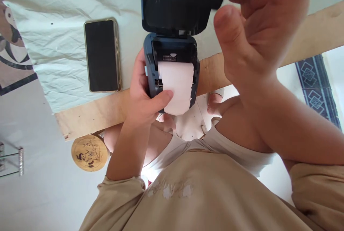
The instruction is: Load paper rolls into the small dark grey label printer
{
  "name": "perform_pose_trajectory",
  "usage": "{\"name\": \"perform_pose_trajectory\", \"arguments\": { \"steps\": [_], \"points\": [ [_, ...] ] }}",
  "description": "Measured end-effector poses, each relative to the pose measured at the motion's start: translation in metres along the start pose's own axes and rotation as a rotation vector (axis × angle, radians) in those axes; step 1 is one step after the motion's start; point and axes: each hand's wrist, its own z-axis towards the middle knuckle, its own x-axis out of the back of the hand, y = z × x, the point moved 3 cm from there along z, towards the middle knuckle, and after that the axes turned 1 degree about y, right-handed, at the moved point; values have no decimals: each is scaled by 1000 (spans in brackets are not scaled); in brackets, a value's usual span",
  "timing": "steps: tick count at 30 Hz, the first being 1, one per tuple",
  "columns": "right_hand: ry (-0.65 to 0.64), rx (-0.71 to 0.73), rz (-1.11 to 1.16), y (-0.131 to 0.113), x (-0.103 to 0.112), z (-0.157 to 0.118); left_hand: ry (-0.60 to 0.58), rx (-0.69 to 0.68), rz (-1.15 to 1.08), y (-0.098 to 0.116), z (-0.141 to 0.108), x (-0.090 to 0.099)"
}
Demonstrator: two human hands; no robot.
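A dark blue portable printer (197,66) is held up over the table's front edge with its black lid (177,8) swung open. White paper from a roll (178,84) lies in its bay and hangs over the front end. My left hand (145,94) wraps round the printer's left side, its thumb pressing on the paper. At the upper right, my right hand (258,26) has its fingers curled at the lid's right edge, partly hidden. Its thumb stands just below the lid, apart from the printer body.
A smartphone (103,55) with a dark screen lies on the pale green cloth (61,19) to the left. Bare wooden board (91,116) runs along the table's front edge. Below it on the left is a round wooden stool (90,152). Patterned dark tiles (317,87) show at right.
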Motion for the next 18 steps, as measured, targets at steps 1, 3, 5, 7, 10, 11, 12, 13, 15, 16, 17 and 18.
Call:
{"name": "perform_pose_trajectory", "arguments": {
  "steps": [1,3,5,7,10,11,12,13,15,16,17,18],
  "points": [
    [46,62,5,-4,-1,-2,-1,-6,-3,0,0,0],
    [71,163,39,-9,-1,-9,-1,-15,-12,-1,-1,0],
    [-48,231,4,-10,-3,-16,8,-5,-21,-5,-2,3],
    [-139,309,-72,-9,-2,-22,19,-25,-41,-9,-3,5],
    [-199,354,-182,-4,-2,-26,13,-90,-64,-14,-2,9],
    [-215,349,-194,-3,-3,-26,-7,-110,-66,-15,0,9],
    [-227,342,-192,-2,-3,-26,-33,-120,-64,-16,1,9],
    [-237,339,-180,-2,-4,-27,-57,-127,-62,-17,2,9],
    [-253,342,-147,-2,-7,-28,-85,-140,-59,-18,4,9],
    [-262,341,-126,-2,-8,-28,-84,-139,-53,-18,5,10],
    [-274,329,-105,-2,-9,-29,-83,-137,-46,-18,5,10],
    [-281,308,-85,-1,-10,-30,-78,-136,-37,-18,6,10]
  ]
}}
